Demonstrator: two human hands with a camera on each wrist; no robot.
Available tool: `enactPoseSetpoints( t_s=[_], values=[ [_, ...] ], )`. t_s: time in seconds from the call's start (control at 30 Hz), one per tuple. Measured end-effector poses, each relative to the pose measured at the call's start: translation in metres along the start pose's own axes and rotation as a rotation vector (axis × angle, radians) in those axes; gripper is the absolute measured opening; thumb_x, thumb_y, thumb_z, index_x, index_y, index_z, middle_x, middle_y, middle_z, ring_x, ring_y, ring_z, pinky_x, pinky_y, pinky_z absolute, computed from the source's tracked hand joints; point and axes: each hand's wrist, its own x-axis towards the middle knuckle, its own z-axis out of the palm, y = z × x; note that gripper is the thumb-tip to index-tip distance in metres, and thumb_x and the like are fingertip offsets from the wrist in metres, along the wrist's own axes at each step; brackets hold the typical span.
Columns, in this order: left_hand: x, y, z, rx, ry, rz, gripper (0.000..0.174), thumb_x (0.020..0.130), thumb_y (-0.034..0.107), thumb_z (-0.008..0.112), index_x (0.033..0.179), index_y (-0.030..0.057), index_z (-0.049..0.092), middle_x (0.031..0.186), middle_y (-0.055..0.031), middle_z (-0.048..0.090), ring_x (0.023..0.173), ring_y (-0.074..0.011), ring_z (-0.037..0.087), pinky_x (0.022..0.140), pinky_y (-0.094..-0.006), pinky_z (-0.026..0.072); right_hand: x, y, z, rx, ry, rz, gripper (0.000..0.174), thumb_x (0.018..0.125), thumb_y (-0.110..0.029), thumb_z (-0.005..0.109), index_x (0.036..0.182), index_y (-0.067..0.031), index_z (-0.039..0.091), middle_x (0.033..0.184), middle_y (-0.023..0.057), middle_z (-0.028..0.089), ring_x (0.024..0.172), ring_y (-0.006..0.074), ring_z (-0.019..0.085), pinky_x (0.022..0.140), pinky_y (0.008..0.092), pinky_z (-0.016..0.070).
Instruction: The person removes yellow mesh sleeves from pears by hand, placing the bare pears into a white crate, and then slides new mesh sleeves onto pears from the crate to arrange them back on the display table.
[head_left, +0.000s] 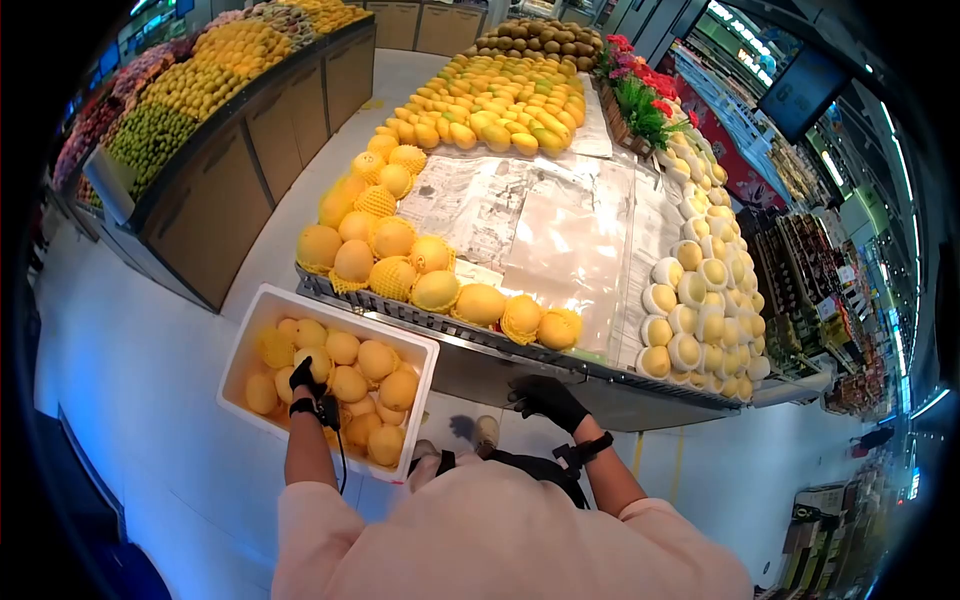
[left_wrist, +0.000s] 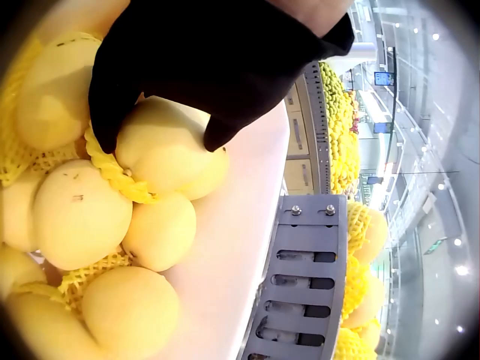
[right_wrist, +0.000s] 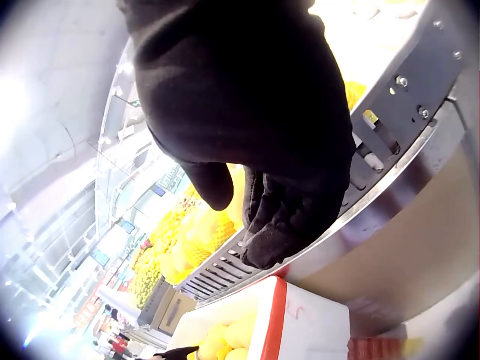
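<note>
My left hand, in a black glove, reaches into a white foam box of yellow melons. In the left wrist view, its thumb and fingers curl round the sides of one smooth melon, with a yellow foam net beneath it. Several other melons lie close about it, some in nets. My right hand, also in a black glove, hangs beside the front edge of the display stand. Its fingers are loosely curled and hold nothing.
Netted melons line the stand's front left edge. Pale fruit in white sleeves is stacked at the right, with mangoes behind. A slotted grey rail borders the stand beside the box. Another fruit counter stands at the left.
</note>
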Motion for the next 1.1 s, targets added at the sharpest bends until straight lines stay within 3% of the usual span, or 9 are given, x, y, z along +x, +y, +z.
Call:
enactPoseSetpoints(
  t_s=[0.1,0.2,0.33,0.43,0.6,0.63,0.7,0.9,1.1],
  values=[
    [0.026,-0.008,-0.01,0.037,0.123,0.089,0.051,0.078,0.033,0.074,0.119,0.0055,0.059,0.107,-0.0169,0.062,0.087,-0.0341,0.06,0.069,-0.0462,0.0523,-0.001,0.001,-0.002,0.019,0.031,0.019,0.033,0.093,-0.019,0.058,0.12,-0.0003,0.059,0.099,0.0097,0.068,0.078,0.0151,0.067,0.065,0.0283,0.0561],
    [-0.025,-0.005,0.004,0.208,0.208,0.385,0.027,0.08,0.021,0.07,0.093,-0.0019,0.063,0.091,-0.0152,0.063,0.08,-0.031,0.059,0.064,-0.0448,0.0497,0.0,0.003,-0.009,0.056,0.053,0.011,0.034,0.093,-0.021,0.059,0.119,-0.0003,0.06,0.098,0.009,0.068,0.076,0.0148,0.067,0.065,0.0286,0.0562],
    [-0.064,-0.028,0.026,-0.059,0.026,0.534,0.042,0.083,0.004,0.061,0.123,0.0126,0.051,0.091,-0.0092,0.06,0.074,-0.0222,0.057,0.059,-0.0331,0.0473,0.002,0.01,-0.016,0.063,0.075,-0.028,0.034,0.092,-0.024,0.061,0.116,-0.0001,0.061,0.094,0.0082,0.068,0.073,0.0147,0.066,0.064,0.0287,0.0564],
    [-0.105,-0.041,0.042,-0.094,-0.305,0.569,0.036,0.085,0.007,0.063,0.12,0.0108,0.057,0.096,-0.0059,0.063,0.082,-0.0164,0.062,0.066,-0.03,0.0528,0.003,0.011,-0.015,0.044,0.109,-0.031,0.028,0.092,-0.024,0.061,0.105,0.0001,0.064,0.087,0.0093,0.068,0.071,0.0159,0.067,0.062,0.0295,0.0566],
    [-0.178,-0.065,0.07,0.037,-0.646,0.504,0.026,0.091,0.013,0.058,0.114,0.0017,0.058,0.103,-0.0102,0.066,0.091,-0.0193,0.067,0.076,-0.0311,0.0572,0.004,0.013,-0.003,0.064,0.13,-0.047,0.026,0.092,-0.026,0.06,0.089,-0.001,0.064,0.077,0.0084,0.066,0.064,0.0158,0.065,0.057,0.0284,0.0547],
    [-0.181,-0.076,0.071,0.144,-0.723,0.628,0.027,0.093,0.017,0.058,0.115,0.0021,0.058,0.103,-0.0106,0.066,0.091,-0.0204,0.067,0.077,-0.0315,0.0572,0.004,0.011,-0.002,0.052,0.126,-0.04,0.026,0.092,-0.027,0.06,0.088,-0.0017,0.063,0.075,0.007,0.065,0.062,0.0147,0.064,0.056,0.0273,0.0537],
    [-0.195,-0.094,0.071,0.086,-0.743,0.464,0.027,0.092,0.017,0.059,0.115,0.0019,0.058,0.103,-0.0114,0.066,0.091,-0.0221,0.067,0.078,-0.0324,0.0573,0.005,0.01,0.002,0.045,0.147,-0.062,0.027,0.092,-0.028,0.061,0.083,-0.0026,0.061,0.068,0.0055,0.062,0.058,0.0143,0.062,0.053,0.0273,0.052],
    [-0.223,-0.112,0.065,0.004,-0.674,0.372,0.025,0.092,0.015,0.06,0.112,0.0016,0.059,0.1,-0.0109,0.066,0.091,-0.0221,0.067,0.079,-0.0329,0.0566,0.004,0.01,0.003,0.09,0.244,-0.06,0.025,0.091,-0.022,0.063,0.076,-0.0026,0.06,0.062,0.0063,0.06,0.053,0.016,0.061,0.049,0.0283,0.0494],
    [-0.213,-0.103,0.063,0.109,-0.678,0.579,0.019,0.094,0.014,0.056,0.108,0.0022,0.06,0.091,-0.0075,0.063,0.086,-0.0195,0.064,0.079,-0.0319,0.0545,0.015,0.027,-0.013,0.075,0.261,-0.125,0.024,0.089,-0.019,0.062,0.072,-0.0031,0.057,0.057,0.0053,0.056,0.046,0.0168,0.057,0.04,0.0286,0.0418]
  ],
)
